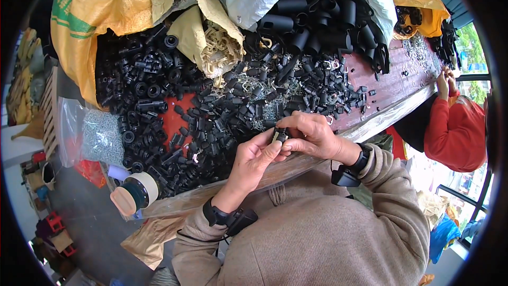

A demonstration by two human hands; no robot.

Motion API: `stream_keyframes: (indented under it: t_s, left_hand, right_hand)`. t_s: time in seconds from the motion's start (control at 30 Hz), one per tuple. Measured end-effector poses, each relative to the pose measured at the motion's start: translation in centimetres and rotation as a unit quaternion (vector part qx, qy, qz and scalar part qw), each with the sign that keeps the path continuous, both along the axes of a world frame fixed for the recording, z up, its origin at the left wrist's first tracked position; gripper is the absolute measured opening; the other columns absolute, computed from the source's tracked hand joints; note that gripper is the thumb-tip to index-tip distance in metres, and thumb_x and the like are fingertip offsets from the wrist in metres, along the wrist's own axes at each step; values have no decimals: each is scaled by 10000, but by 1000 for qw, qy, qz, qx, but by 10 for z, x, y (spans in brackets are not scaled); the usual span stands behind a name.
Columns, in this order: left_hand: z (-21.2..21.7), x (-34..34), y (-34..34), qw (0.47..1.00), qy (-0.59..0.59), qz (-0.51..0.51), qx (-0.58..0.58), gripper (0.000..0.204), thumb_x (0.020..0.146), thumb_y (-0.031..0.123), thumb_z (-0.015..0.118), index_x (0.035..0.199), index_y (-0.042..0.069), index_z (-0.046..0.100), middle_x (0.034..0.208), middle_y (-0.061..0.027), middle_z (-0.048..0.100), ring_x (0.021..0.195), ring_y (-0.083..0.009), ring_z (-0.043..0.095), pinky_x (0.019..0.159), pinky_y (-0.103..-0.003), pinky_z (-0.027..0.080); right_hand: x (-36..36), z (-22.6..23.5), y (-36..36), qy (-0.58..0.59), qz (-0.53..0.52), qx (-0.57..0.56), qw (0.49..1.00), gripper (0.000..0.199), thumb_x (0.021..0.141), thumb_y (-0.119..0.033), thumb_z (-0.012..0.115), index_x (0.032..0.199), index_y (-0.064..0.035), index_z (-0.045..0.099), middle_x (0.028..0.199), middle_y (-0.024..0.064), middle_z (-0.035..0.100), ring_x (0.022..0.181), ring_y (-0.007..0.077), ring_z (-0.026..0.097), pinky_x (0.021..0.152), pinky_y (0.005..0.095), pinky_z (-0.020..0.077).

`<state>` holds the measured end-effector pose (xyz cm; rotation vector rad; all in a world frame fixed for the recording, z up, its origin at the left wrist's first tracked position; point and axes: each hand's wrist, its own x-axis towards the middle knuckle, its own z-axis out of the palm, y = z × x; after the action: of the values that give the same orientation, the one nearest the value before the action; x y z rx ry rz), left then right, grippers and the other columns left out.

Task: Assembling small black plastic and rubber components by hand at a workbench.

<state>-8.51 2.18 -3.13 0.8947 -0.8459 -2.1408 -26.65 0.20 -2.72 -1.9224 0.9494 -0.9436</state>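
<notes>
Between the fingertips of both hands there is a small black part (280, 135), with a pale piece showing on it. The left hand (250, 163) pinches it from the left side with thumb and fingers, and the right hand (313, 136) closes its thumb and forefinger on it from the right. The part is held above the near edge of the table (365, 77). Just beyond the hands lies a wide heap of small black pieces (222, 122), and small metal bits are mixed among them. Farther back, an open beige sack (193, 39) shows cream-coloured hooks (219, 53) in its mouth, and to its right are black tubes (278, 23). At the left, a clear bag (102, 137) of small metallic pieces lies near a spool (143, 189). At the far right is another person in red (450, 132).
</notes>
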Motion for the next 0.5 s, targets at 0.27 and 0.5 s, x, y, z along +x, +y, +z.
stream_keyframes:
  t_s: [0.27,0.5]
  left_hand:
    - [8,-4,-9,997,-58,-15,-49,353,851,143,515,1132,-61,452,875,-72,572,741,-100,566,659,-209,479]
    - [-2,8,-12,998,-53,-11,-37,328,827,118,533,1094,-62,469,850,-74,576,717,-112,573,637,-218,482]
  right_hand:
    - [-10,6,0,22,22,-20,999,362,705,-232,663,970,-27,526,686,74,526,599,229,539,554,309,442]
    - [-68,13,-35,239,-203,-219,924,264,671,-80,648,910,-24,552,787,100,529,696,255,523,571,326,429]
